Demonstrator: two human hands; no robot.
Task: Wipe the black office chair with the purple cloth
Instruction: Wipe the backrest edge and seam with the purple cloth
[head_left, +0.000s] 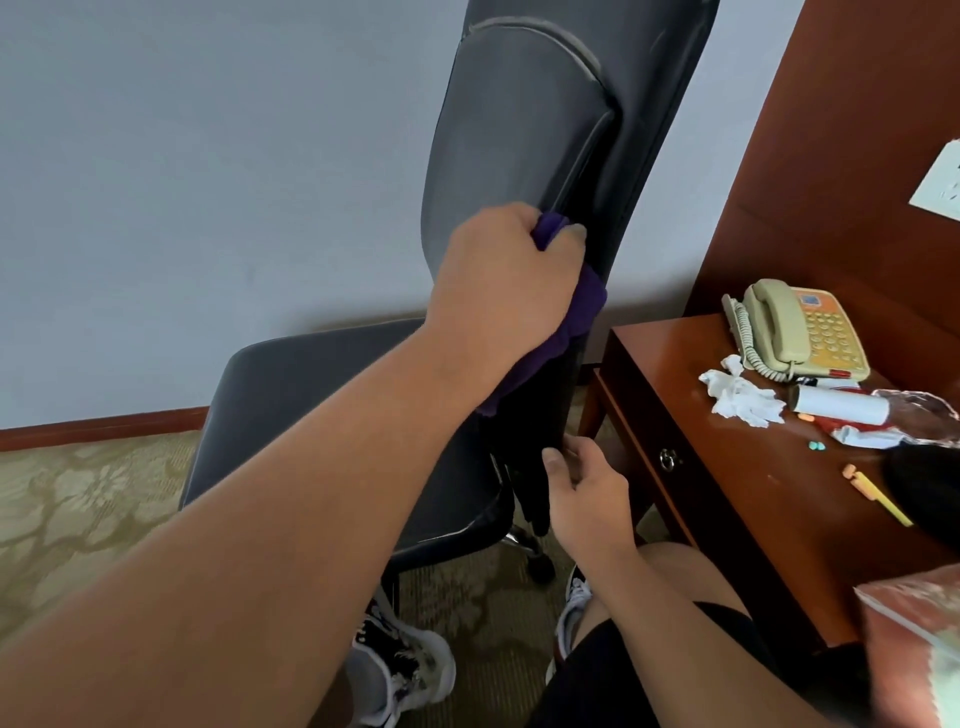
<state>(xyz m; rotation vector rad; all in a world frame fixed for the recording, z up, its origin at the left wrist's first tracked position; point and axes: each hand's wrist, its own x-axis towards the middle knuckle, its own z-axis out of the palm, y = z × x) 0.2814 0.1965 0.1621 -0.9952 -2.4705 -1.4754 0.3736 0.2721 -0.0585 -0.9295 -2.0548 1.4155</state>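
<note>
In the centre of the frame the left hand (509, 280) is gripping the bunched purple cloth (587, 301), pressing it on the backrest edge of the black padded leather office chair (519, 130); lower centre, the right hand (582, 493) is clasping the backrest's lower part; the backrest wiping seems under way; next I would be sliding the cloth along the edge.

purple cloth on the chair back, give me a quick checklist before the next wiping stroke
1. Left hand grips the purple cloth: ok.
2. Cloth lies against the side edge of the black office chair back: ok.
3. Right hand holds the chair's lower back, steadying it: ok.
4. Surface above the cloth clean: cannot tell.
5. Telephone and the clutter on the desk lie apart from the cloth: ok.
</note>
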